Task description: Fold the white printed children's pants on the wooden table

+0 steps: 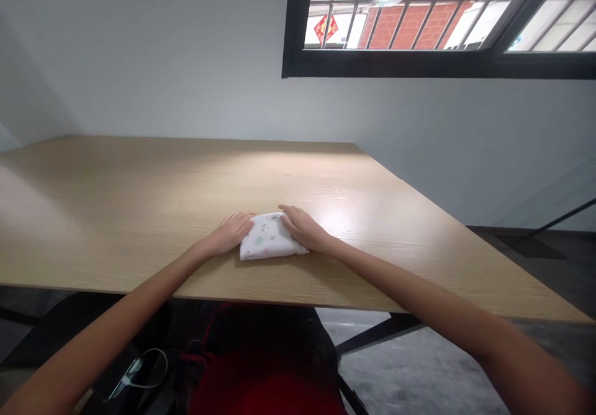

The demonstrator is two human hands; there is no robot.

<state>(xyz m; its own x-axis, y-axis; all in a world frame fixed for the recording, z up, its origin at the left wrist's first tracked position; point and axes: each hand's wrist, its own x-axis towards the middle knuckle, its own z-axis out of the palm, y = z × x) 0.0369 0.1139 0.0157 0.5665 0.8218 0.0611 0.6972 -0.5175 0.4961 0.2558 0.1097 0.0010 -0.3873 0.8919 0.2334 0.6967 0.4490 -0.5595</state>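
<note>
A folded white cloth (270, 240) with small coloured prints lies on the wooden table near its front edge. It has a straight near side and a rounded far side. My left hand (233, 230) holds its left edge, the fingers close together. On the opposite side, my right hand (305, 227) grips the right edge, with its thumb on top of the cloth and its fingers along the far side. The undersides of both hands are hidden.
The light wooden table (153, 191) reaches back to a pale wall. A barred window (400, 54) with a dark frame is at upper right. Below the table's front edge, a phone with a white cable (156, 351) is near my left forearm.
</note>
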